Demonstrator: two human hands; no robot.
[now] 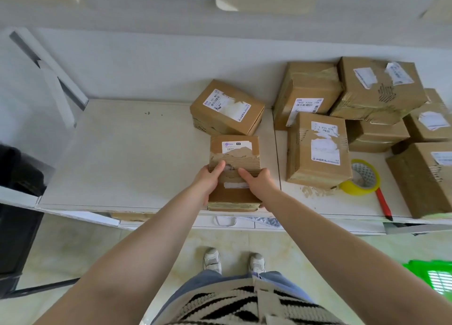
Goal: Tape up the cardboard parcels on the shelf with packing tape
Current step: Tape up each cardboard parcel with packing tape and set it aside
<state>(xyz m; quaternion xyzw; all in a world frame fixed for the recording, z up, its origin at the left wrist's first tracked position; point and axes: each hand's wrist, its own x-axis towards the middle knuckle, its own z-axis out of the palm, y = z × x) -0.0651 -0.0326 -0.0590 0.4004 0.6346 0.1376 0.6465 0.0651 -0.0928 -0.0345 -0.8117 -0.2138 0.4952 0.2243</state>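
Observation:
A flat cardboard parcel (234,153) with a torn white label lies at the front edge of the white shelf (117,153). My left hand (208,180) grips its left side, thumb on top. My right hand (256,181) grips its right side the same way. A roll of yellow packing tape (364,178) on a red-handled dispenser (384,203) lies to the right, beside a taller parcel (318,151). Another parcel (226,107) sits just behind the one I hold.
Several more cardboard parcels (379,89) are stacked at the back right, and one (425,178) stands at the far right edge. A green basket (433,273) is on the floor to the right. A dark bin (17,202) stands at the left.

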